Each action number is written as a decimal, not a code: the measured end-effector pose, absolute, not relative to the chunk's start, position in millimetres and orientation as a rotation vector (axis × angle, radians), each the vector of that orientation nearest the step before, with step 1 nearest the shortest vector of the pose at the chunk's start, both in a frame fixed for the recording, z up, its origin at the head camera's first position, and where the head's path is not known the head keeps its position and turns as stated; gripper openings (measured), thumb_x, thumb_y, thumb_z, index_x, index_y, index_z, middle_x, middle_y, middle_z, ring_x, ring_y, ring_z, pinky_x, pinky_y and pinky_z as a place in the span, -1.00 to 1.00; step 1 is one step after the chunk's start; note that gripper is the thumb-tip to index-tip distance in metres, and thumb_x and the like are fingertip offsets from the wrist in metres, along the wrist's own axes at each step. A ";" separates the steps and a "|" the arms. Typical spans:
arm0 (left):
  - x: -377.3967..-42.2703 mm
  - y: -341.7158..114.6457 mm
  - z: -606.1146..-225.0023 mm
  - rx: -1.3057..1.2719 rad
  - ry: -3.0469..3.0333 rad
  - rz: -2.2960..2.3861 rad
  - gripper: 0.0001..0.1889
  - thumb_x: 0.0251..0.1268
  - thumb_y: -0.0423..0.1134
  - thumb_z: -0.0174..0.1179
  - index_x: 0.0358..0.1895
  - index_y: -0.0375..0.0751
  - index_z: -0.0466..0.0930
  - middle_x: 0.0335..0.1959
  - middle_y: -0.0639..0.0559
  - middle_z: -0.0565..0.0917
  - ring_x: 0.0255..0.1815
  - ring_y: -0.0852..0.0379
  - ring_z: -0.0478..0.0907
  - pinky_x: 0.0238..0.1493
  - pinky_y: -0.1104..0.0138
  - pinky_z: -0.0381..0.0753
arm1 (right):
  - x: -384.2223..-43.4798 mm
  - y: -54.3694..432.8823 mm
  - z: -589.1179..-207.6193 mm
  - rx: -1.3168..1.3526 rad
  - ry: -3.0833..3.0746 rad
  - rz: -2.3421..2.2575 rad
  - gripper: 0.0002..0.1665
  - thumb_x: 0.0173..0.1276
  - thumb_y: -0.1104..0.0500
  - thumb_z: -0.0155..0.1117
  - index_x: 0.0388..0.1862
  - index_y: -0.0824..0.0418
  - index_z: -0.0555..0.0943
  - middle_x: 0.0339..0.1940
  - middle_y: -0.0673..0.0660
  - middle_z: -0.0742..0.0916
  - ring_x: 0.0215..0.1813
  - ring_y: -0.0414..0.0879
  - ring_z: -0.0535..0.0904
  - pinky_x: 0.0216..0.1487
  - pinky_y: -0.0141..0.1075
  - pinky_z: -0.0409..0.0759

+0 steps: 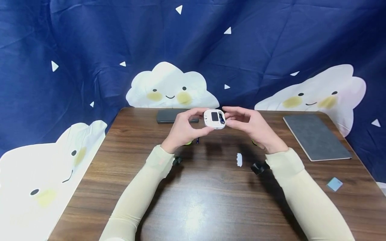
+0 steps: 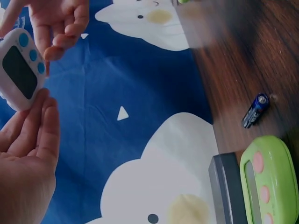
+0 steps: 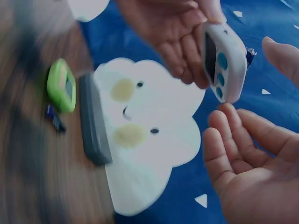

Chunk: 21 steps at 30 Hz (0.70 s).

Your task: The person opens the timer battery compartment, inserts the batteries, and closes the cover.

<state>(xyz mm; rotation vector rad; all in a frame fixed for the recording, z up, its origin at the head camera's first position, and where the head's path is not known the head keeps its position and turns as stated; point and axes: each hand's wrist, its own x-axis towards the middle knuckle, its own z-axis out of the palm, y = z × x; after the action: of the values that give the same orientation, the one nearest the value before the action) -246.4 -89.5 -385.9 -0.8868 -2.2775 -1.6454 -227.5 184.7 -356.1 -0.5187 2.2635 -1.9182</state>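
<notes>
Technician: State the condition of each hand.
Operator: The left hand [image 1: 184, 130] pinches the white timer [image 1: 207, 119] by its rim. The right hand [image 1: 256, 129] is spread beside it.
Technician: Timer location?
Operator: Raised above the surface [image 1: 114, 160], toward the far edge, with a battery [image 1: 221, 117] projecting from its back.
Technician: Other items?
Operator: The white cover [image 1: 239, 160] lies inward from the far edge; the grey notebook [image 1: 316, 137] occupies the far right corner.
</notes>
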 end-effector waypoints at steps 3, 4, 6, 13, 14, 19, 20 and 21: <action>-244.9 -89.5 -384.5 -0.904 -2.269 -1.690 -0.38 0.17 -0.27 0.70 0.34 -0.22 0.77 0.08 -0.12 0.88 0.09 0.04 0.79 0.34 0.05 0.80 | -224.6 179.2 -359.2 -0.523 2.242 -1.963 -0.40 0.58 0.29 0.46 0.53 0.38 0.61 0.03 -0.11 0.88 0.02 -0.25 0.80 0.08 -0.47 0.78; -244.5 -89.6 -384.1 -0.909 -2.268 -1.697 -0.38 0.17 -0.28 0.70 0.34 -0.22 0.76 0.09 -0.12 0.88 0.10 0.04 0.79 0.34 0.06 0.80 | -224.2 177.4 -360.2 -0.531 2.249 -1.974 -0.42 0.57 0.28 0.47 0.51 0.36 0.63 0.01 -0.10 0.88 0.00 -0.24 0.80 0.06 -0.46 0.78; -244.1 -89.8 -383.6 -0.916 -2.270 -1.701 -0.39 0.18 -0.28 0.69 0.34 -0.23 0.76 0.11 -0.12 0.88 0.11 0.05 0.79 0.34 0.12 0.79 | -223.3 174.2 -362.0 -0.547 2.281 -1.983 -0.47 0.56 0.25 0.50 0.45 0.33 0.69 -0.04 -0.08 0.89 -0.05 -0.22 0.80 0.02 -0.45 0.77; -244.2 -90.3 -383.6 -0.927 -2.276 -1.688 -0.40 0.17 -0.27 0.70 0.32 -0.21 0.77 0.13 -0.09 0.88 0.10 0.07 0.78 0.31 0.25 0.78 | -222.9 168.0 -367.5 -0.490 2.211 -2.114 -0.50 0.50 0.34 0.52 0.38 0.38 0.72 -0.12 -0.07 0.89 -0.13 -0.24 0.77 -0.05 -0.44 0.75; -244.1 -90.2 -383.6 -0.933 -2.275 -1.681 -0.40 0.17 -0.27 0.70 0.32 -0.21 0.77 0.14 -0.08 0.88 0.09 0.07 0.78 0.30 0.25 0.78 | -222.7 167.7 -367.6 -0.487 2.210 -2.120 -0.50 0.49 0.34 0.53 0.37 0.38 0.72 -0.12 -0.07 0.89 -0.14 -0.25 0.77 -0.06 -0.44 0.75; -243.9 -90.4 -384.0 -0.926 -2.285 -1.656 -0.40 0.16 -0.25 0.71 0.31 -0.19 0.78 0.12 -0.06 0.89 0.09 0.08 0.79 0.30 0.23 0.79 | -222.6 166.4 -367.2 -0.466 2.193 -2.127 -0.50 0.49 0.35 0.52 0.38 0.40 0.71 -0.13 -0.06 0.89 -0.16 -0.27 0.78 -0.06 -0.45 0.76; -243.9 -90.3 -384.1 -0.922 -2.286 -1.655 -0.40 0.16 -0.25 0.71 0.31 -0.19 0.78 0.12 -0.07 0.89 0.08 0.08 0.79 0.30 0.23 0.79 | -222.6 166.2 -366.7 -0.458 2.187 -2.125 -0.49 0.49 0.35 0.51 0.38 0.40 0.71 -0.13 -0.06 0.90 -0.16 -0.27 0.78 -0.06 -0.46 0.76; -243.9 -90.2 -384.2 -0.917 -2.286 -1.658 -0.40 0.16 -0.26 0.71 0.31 -0.20 0.78 0.11 -0.07 0.89 0.07 0.07 0.80 0.30 0.22 0.79 | -222.6 166.0 -366.5 -0.446 2.183 -2.121 -0.49 0.49 0.35 0.51 0.38 0.40 0.71 -0.14 -0.07 0.90 -0.17 -0.28 0.78 -0.07 -0.46 0.75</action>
<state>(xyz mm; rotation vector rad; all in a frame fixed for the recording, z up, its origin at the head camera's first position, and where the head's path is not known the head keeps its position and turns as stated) -243.9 -90.2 -384.2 -0.9169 -2.2865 -1.6576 -222.6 166.0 -366.5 -0.4460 2.1828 -2.1215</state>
